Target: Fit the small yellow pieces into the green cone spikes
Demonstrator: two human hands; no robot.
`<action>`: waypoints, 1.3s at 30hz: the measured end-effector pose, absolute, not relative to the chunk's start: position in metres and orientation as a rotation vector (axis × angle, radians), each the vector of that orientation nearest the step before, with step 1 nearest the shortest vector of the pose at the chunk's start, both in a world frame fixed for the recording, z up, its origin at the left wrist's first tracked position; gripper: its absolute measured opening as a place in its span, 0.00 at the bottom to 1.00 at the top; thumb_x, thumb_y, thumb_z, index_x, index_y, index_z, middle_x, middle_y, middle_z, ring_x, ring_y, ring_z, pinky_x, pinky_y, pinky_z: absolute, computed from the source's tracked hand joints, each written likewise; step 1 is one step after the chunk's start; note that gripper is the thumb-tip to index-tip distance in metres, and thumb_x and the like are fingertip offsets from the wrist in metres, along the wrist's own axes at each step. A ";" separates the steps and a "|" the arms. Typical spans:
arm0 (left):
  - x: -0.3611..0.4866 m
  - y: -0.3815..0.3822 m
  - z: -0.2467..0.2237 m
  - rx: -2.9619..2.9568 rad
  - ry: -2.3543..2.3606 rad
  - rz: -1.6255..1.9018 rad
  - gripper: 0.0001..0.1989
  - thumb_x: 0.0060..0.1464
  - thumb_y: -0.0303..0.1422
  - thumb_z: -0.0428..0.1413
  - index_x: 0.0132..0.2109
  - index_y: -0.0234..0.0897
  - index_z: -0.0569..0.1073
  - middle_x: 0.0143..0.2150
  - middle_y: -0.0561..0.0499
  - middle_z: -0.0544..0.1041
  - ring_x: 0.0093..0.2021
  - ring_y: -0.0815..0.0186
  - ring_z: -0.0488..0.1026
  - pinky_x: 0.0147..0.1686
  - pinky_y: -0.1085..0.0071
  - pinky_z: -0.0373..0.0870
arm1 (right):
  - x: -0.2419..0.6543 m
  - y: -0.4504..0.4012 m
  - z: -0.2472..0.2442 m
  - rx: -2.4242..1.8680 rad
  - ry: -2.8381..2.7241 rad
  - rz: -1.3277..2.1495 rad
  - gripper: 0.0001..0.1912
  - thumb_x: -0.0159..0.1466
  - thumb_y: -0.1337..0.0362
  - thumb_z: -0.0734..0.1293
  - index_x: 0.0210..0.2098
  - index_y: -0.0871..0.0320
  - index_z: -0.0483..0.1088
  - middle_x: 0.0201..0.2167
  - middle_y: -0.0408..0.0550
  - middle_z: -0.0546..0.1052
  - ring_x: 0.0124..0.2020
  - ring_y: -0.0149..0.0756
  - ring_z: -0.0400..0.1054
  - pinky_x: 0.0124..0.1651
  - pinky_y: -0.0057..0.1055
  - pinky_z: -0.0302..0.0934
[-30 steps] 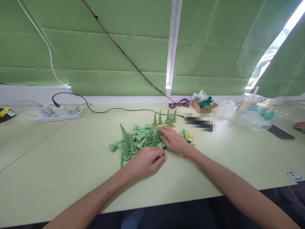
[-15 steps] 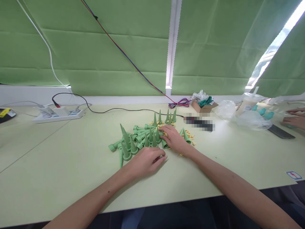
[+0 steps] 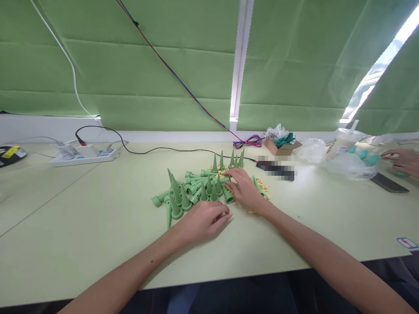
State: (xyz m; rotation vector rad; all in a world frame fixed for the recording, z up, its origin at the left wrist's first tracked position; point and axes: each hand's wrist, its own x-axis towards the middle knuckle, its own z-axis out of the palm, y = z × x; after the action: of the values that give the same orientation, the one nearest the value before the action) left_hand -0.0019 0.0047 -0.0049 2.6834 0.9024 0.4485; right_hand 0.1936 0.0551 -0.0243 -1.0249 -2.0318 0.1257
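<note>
Green blinds [image 3: 163, 87] behind, pale table [image 3: 98, 244] below, daylight entering through a gap at right. Green cones [image 3: 176, 194] heaped mid-table, in front of the person: some upright on their wide collars, points up, others lying across one another. Yellow bits [image 3: 263, 188] scattered at the heap's right side and rear.

Handling (judged): cones look like moulded plastic, so probably light, stiff, fairly smooth, unlikely to break; lying ones may roll. Best hold is around the collar or lower shaft, since fingers could slide off the tapered tip. Yellow bits small, suited to a fingertip pinch.

Right hand [image 3: 244, 189]: bent over the heap, fingertips at the cones; whether it grips one, cannot tell. Left hand [image 3: 203, 220]: half-curled at the heap's near edge, narrow gap between thumb and forefinger, nothing seen in it, palm hidden.

Table flat, with a seam at left. Power strip [image 3: 85, 158] at rear left; box [image 3: 281, 149] at rear right; further right, cup [image 3: 342, 141], bag [image 3: 347, 166], and a co-worker's hand [image 3: 404, 161] beside teal pieces [image 3: 362, 154]
</note>
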 end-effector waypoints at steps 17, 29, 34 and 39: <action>-0.001 0.003 0.004 2.134 1.102 1.088 0.13 0.63 0.38 0.51 0.37 0.36 0.75 0.26 0.54 0.72 0.25 0.71 0.65 0.25 0.75 0.61 | 0.180 0.024 -0.010 -0.852 -1.624 0.032 0.10 0.68 0.69 0.60 0.48 0.56 0.66 0.44 0.51 0.70 0.41 0.38 0.66 0.44 0.38 0.65; -0.002 0.003 0.007 1.701 1.077 1.248 0.13 0.61 0.43 0.54 0.41 0.37 0.73 0.25 0.55 0.70 0.16 0.76 0.60 0.15 0.77 0.57 | 0.169 0.013 -0.018 -0.662 -1.727 0.206 0.14 0.67 0.71 0.64 0.51 0.53 0.64 0.41 0.49 0.70 0.40 0.37 0.66 0.42 0.38 0.66; -0.002 0.001 0.010 1.758 1.096 1.251 0.12 0.59 0.40 0.57 0.43 0.36 0.75 0.25 0.54 0.72 0.16 0.75 0.62 0.16 0.77 0.57 | 0.169 0.012 -0.016 -0.651 -1.814 0.199 0.15 0.65 0.70 0.66 0.50 0.53 0.64 0.39 0.48 0.70 0.38 0.37 0.65 0.40 0.37 0.65; -0.002 0.000 0.009 1.797 1.093 1.239 0.11 0.61 0.40 0.55 0.43 0.36 0.74 0.27 0.53 0.72 0.19 0.74 0.65 0.18 0.77 0.59 | 0.169 0.011 -0.014 -0.646 -1.871 0.197 0.16 0.64 0.68 0.66 0.51 0.54 0.63 0.40 0.50 0.71 0.39 0.38 0.65 0.41 0.38 0.65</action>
State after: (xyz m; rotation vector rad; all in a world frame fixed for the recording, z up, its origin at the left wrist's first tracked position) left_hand -0.0019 0.0004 0.0086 1.7965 1.0934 1.2388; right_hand 0.1692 0.0115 -0.0143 -0.6456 -1.8711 0.1971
